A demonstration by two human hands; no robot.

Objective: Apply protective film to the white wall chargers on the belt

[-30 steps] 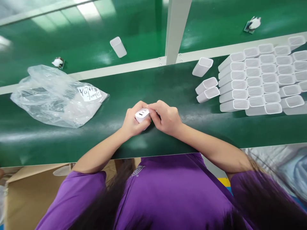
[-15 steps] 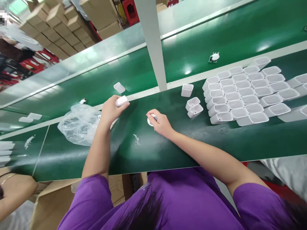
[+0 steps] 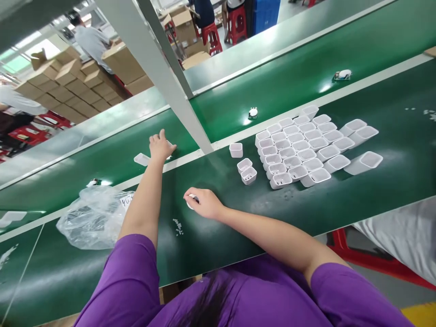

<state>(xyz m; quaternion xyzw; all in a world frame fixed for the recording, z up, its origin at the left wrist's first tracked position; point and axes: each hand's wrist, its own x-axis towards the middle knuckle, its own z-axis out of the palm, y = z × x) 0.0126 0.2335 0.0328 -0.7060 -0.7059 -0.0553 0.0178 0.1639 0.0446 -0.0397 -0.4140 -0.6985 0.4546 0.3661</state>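
Note:
My left hand reaches onto the raised green belt, fingers spread and lifted. A white plastic piece lies partly hidden beneath that hand, by the thumb. Another white case rests on the belt just left of it. Over the dark green worktop, my right hand is closed around a small round white part with a dark middle. The fingers cover much of that part. Tiny white bits lie scattered on the worktop to the left of my right hand.
Rows of open white cases stand to the right, with a few loose ones beside them. A clear plastic bag lies at left. A grey post rises at the belt. Small white-domed boards sit on the belt.
My left hand has moved from over the worktop onto the belt, its fingers opening from the white case. My right hand still holds the round part. The view has shifted right.

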